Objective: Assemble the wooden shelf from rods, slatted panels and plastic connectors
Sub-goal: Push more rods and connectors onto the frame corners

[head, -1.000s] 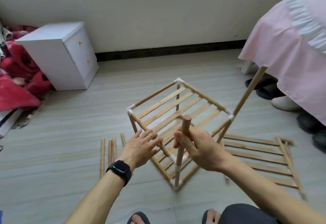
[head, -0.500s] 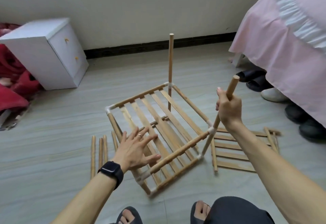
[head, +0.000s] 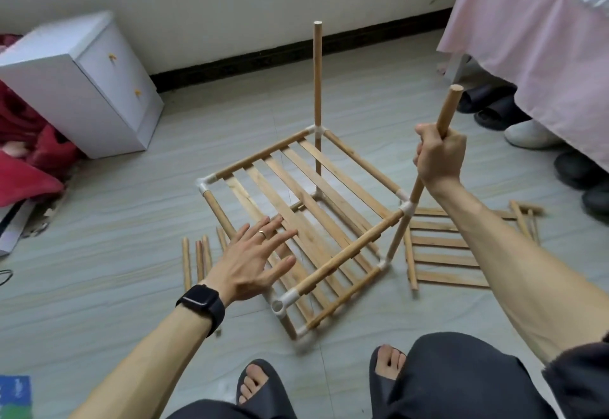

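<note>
Right hand point(head: 440, 158) grips a rod point(head: 445, 115) on the shelf point(head: 306, 217); left hand point(head: 252, 262) hovers over it, fingers spread, holding nothing.

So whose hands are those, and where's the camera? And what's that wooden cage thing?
Those are a person's own hands. The camera sits on their head and looks down, so you see what they see.

The wooden thing is a shelf frame being built on the floor. It is made of round sticks joined by white plastic corner pieces, with flat slats between them.

The right hand grips a leaning rod that rises from one corner. The left hand is spread open over the slats and holds nothing; I can't tell if it touches them.

A far rod stands straight up at the back corner. Spare rods lie on the left, and a second slatted panel lies on the right.
</note>
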### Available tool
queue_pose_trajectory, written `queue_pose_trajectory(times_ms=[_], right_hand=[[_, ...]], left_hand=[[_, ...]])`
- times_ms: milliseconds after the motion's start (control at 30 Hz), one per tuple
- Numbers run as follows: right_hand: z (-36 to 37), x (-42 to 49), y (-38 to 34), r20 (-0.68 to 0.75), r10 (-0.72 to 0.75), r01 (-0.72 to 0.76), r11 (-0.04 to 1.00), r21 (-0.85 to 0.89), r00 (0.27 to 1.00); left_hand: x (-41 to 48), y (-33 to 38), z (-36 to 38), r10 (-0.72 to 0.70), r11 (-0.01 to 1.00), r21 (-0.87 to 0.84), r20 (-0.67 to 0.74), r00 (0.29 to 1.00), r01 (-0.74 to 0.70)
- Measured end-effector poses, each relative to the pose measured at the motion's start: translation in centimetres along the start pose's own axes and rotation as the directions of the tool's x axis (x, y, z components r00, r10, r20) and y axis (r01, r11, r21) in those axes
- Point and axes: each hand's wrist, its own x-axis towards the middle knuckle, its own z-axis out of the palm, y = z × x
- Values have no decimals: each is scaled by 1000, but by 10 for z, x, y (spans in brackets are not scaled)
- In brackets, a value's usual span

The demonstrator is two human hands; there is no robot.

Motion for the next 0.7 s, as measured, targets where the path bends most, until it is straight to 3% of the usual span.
queue_pose_trajectory(times_ms=[233,367,533,700], right_hand=[[-2,-9,-3,140,-14,14,1000,-1,990],[-2,-7,1,133,-55,61,997,-44,990],[1,8,5,147,-74,113,954,-277,986],[11,13,2,257,122,44,830,-556,959]], left_hand=[[-18,2,10,-66,996,65,-15,998,67],[-31,-10,10,-70,991,116,-9,998,71],[-44,-44,-12,-15,938,345,120,993,-28],[-25,-30,-17,15,892,447,112,994,-64]])
